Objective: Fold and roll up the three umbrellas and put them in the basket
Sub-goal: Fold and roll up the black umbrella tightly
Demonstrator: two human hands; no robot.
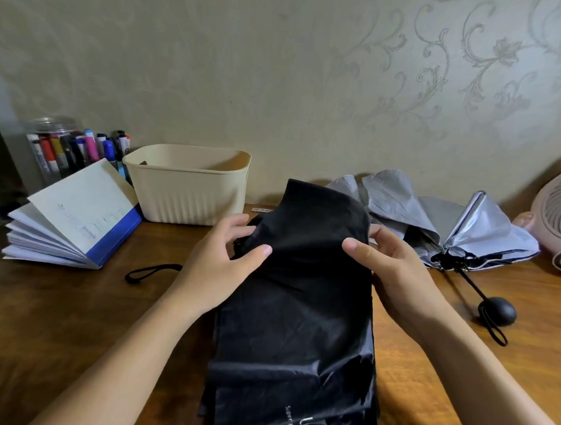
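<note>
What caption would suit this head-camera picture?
Left hand and right hand grip a black umbrella on the table, cream basket and silver umbrella behind.

Bare forearms run to left hand (pixel 221 264) and right hand (pixel 398 273)

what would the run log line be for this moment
step: folding black umbrella | left hand: grips canopy | right hand: grips canopy | silver umbrella: unrolled on table | basket: no umbrella visible inside
</note>
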